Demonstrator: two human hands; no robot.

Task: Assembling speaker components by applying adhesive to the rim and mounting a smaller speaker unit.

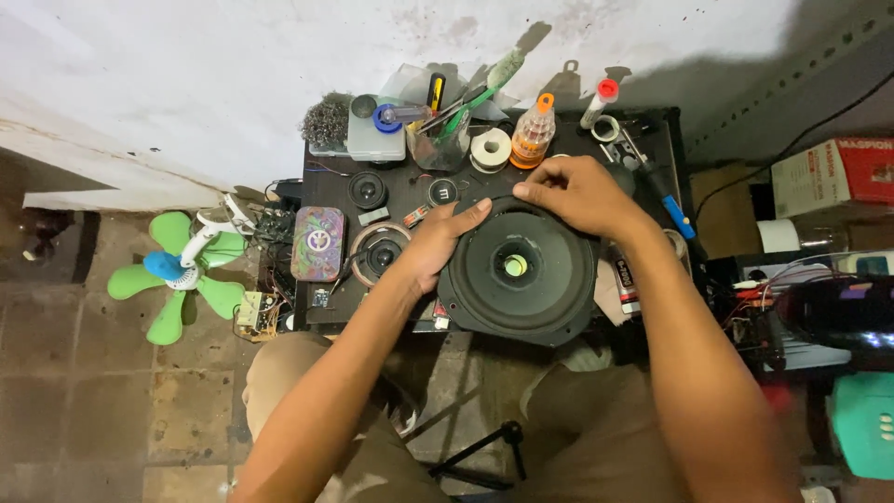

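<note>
Hands rest on a big black speaker (518,270) that lies face up at the front edge of the small dark worktop (328,182). The left hand (438,244) lies flat on its left rim, fingers loosely spread. The right hand (579,196) presses the top rim, fingers close together. Small speakers (368,190), a colourful tin (318,243), tape rolls (491,149) and a cup of tools (440,140) sit behind. A green fan (177,272) lies on the tiled floor (102,401).

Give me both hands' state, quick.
Left hand: open, fingers resting on the speaker rim, left side.
Right hand: open, fingertips pressing the speaker's top edge; not gripping anything.
</note>
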